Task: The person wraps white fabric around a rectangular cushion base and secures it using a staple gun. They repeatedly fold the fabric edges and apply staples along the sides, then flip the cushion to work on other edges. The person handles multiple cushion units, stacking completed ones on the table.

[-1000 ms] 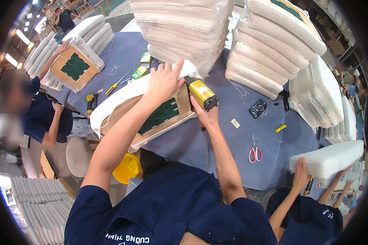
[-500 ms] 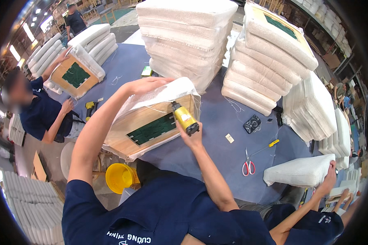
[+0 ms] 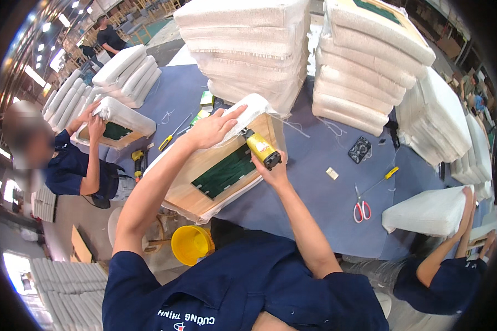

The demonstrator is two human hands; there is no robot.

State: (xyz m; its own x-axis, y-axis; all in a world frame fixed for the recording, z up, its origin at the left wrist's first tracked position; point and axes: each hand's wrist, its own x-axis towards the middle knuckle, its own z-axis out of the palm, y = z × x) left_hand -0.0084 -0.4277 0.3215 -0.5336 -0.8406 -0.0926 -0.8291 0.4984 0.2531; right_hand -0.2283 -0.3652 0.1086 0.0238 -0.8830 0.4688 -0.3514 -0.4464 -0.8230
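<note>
A seat pad (image 3: pixel 189 194) stands tilted in front of me, its wooden underside facing me, with green webbing (image 3: pixel 223 174) in the frame's opening. White fabric wraps its edges. My left hand (image 3: pixel 218 128) rests over the fabric on the upper edge, fingers stretched out and a little apart. In my right hand (image 3: pixel 273 172) is a yellow and black staple gun (image 3: pixel 261 148), fingers wrapped round it. Its nose meets the wood near the upper edge, close to the folded fabric and below my left fingers. Loose threads (image 3: pixel 292 127) hang off the upper right corner.
Tall stacks of white pads (image 3: pixel 243 49) stand behind on the blue table (image 3: pixel 309 204). Red-handled scissors (image 3: pixel 362 211), a yellow screwdriver (image 3: pixel 391 173) and a black patterned object (image 3: pixel 359 149) lie right. Co-workers handle pads at both sides. A yellow bucket (image 3: pixel 192 245) stands below.
My left hand has moved along the upper edge toward the staple gun, fingers more spread. The whole view has shifted. The left co-worker now has both hands on their pad, which is turned.
</note>
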